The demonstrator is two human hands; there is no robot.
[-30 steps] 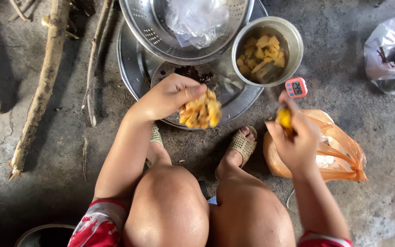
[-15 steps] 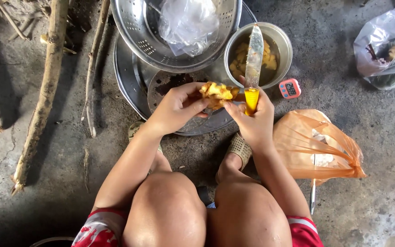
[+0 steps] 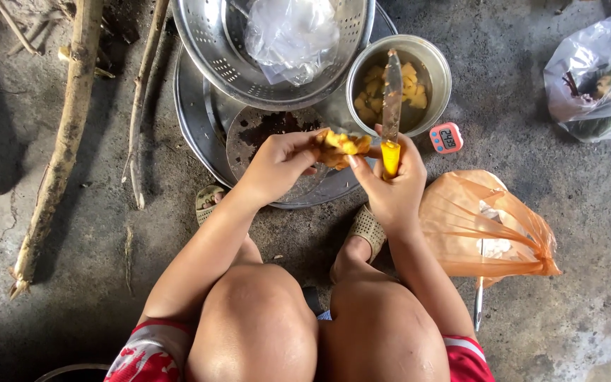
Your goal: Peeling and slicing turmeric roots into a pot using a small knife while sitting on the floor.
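Note:
My left hand (image 3: 281, 161) grips a chunk of yellow fruit (image 3: 343, 148) over the big metal tray (image 3: 194, 106). My right hand (image 3: 390, 185) holds a knife (image 3: 391, 106) by its yellow handle, blade pointing away over the small metal pot (image 3: 442, 67), and its thumb touches the fruit too. The pot holds several yellow fruit pieces (image 3: 408, 85) in liquid. I squat with both knees below the hands.
A metal colander (image 3: 210, 53) with a clear plastic bag (image 3: 295, 32) sits on the tray. A small pink timer (image 3: 446, 137) lies by the pot. An orange plastic bag (image 3: 489, 226) is at right, another clear bag (image 3: 595, 78) far right. Wooden sticks (image 3: 61, 148) lie at left.
One second ago my hands were apart, left holding the fruit, right near the orange bag. They have come together over the tray, with the knife blade now pointing away over the pot.

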